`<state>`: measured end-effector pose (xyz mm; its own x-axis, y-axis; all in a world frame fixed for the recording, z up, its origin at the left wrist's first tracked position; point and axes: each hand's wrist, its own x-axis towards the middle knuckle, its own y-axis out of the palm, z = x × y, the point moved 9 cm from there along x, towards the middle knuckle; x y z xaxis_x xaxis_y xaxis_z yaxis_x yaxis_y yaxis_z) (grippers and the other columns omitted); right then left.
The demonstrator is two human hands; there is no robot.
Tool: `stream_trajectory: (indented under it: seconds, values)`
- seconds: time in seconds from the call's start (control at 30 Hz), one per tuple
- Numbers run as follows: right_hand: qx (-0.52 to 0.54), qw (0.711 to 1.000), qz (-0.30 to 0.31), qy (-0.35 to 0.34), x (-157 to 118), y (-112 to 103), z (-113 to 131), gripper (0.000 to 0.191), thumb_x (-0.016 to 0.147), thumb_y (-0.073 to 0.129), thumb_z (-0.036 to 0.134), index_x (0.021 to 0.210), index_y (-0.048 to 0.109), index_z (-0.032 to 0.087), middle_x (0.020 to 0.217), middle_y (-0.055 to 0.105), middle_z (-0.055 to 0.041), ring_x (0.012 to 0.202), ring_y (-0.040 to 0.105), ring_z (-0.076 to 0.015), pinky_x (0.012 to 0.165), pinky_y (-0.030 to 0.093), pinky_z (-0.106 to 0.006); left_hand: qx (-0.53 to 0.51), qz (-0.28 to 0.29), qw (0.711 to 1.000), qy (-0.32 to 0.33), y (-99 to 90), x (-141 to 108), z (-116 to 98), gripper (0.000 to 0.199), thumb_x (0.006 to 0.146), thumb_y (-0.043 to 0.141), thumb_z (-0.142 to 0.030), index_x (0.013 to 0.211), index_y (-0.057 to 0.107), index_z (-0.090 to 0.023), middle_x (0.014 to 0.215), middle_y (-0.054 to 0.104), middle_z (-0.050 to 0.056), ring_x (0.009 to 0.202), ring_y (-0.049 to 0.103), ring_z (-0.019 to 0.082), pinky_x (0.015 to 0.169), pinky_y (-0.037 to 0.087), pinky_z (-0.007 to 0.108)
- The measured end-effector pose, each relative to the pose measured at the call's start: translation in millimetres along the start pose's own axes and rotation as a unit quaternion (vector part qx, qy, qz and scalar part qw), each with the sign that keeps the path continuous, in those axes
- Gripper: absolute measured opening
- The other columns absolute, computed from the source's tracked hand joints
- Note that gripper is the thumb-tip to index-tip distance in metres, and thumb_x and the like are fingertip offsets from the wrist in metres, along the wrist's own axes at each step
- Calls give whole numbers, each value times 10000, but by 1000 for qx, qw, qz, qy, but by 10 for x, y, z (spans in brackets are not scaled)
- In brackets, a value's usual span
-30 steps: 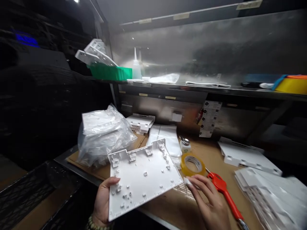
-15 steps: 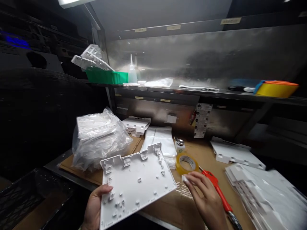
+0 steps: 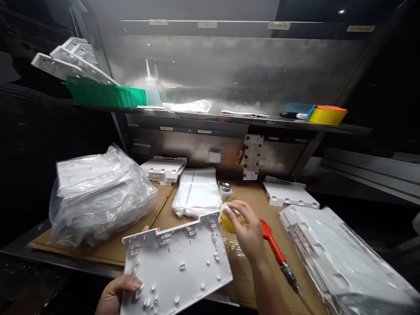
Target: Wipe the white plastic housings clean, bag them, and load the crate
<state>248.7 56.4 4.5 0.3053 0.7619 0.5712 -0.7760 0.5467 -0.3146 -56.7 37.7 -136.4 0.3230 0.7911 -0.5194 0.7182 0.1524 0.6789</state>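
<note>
My left hand grips a white plastic housing panel at its left edge, thumb on the inner face, which carries clips and small posts. Fingertips show behind the panel's upper edge. My right hand pinches a small white wad, like cloth or tissue, between thumb and fingers. That hand is over a yellow tape roll, partly hiding it, just in front of a small metal-topped dispenser bottle. Right of the hand lies a red-handled electric screwdriver.
Bagged white parts sit at left, with stacked clear bags in the middle. More white panels are piled at right, another panel behind them. Above runs a metal shelf with a green bin.
My right hand has moved forward with the white wad, towards the dispenser bottle and over the tape. The panel sits slightly lower and further left; the whole view has turned to the right.
</note>
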Motion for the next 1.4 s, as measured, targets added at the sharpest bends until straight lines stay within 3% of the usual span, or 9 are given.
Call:
stream_trajectory:
  seconds: [0.13,0.23,0.4,0.57,0.97,1.07,1.23,1.33,1.4]
  values:
    - [3,1000,10,18,-28,-29,-177,242,974,617,418,1020,760,230,1083,709,-73,980,671,-209,830,553,-333,-45,21,999,1,106,21,-3,881,625,635,62,1457,555,-218,1049,806,112,951,747,439,922,584,642]
    - [-34,998,-43,36,-47,-115,-226,236,956,643,426,992,764,227,1059,708,-74,974,669,-216,803,545,-327,-33,30,998,51,283,-3,-91,933,628,659,69,1485,515,-271,1083,804,84,1001,745,400,966,578,588]
    - [-3,993,-73,-93,-158,21,455,150,925,709,248,1072,735,264,1088,665,-44,1035,644,-185,879,533,-306,-11,52,984,170,849,-76,-215,984,649,726,76,1485,480,-383,1421,652,38,1272,623,330,1112,486,482]
    - [51,984,-67,-157,-275,214,1071,240,924,669,111,1117,700,250,1072,622,-41,1041,627,-166,927,522,-296,50,50,968,239,1204,-76,-132,752,685,760,1,1289,645,-431,1597,461,-76,1440,446,281,1177,385,360]
    - [50,985,-77,-144,-222,192,1027,224,926,670,130,1107,715,255,1030,636,-42,988,638,-171,836,545,-289,112,64,949,288,1402,-53,-7,599,730,775,-127,1261,659,-377,1583,472,-41,1481,375,310,1251,260,407]
    - [13,990,-78,-120,-110,201,751,159,948,663,232,1092,729,248,1038,663,-51,983,630,-185,840,531,-312,77,57,959,267,1343,-43,-40,651,692,768,-93,1265,659,-382,1582,476,-49,1463,410,309,1224,332,406]
    - [-115,987,-68,94,262,49,-549,281,866,675,434,988,781,204,1019,718,-125,1037,572,-332,937,436,-510,7,-2,988,155,979,8,-170,981,595,763,11,1439,500,-416,1378,679,5,1282,613,346,1096,499,514]
    - [-116,982,-33,148,350,24,-1068,276,721,768,437,826,800,183,924,722,-168,1062,548,-416,992,356,-622,-13,1,996,83,781,50,-236,1005,583,720,26,1501,445,-276,1165,779,91,1123,700,409,1026,520,625]
    - [-102,981,-22,164,299,18,-1180,385,677,787,495,887,808,173,1050,718,-196,1183,499,-452,1066,295,-640,-16,51,998,31,749,82,-228,925,609,714,-21,1488,456,-148,1075,794,151,1072,715,439,1011,515,652]
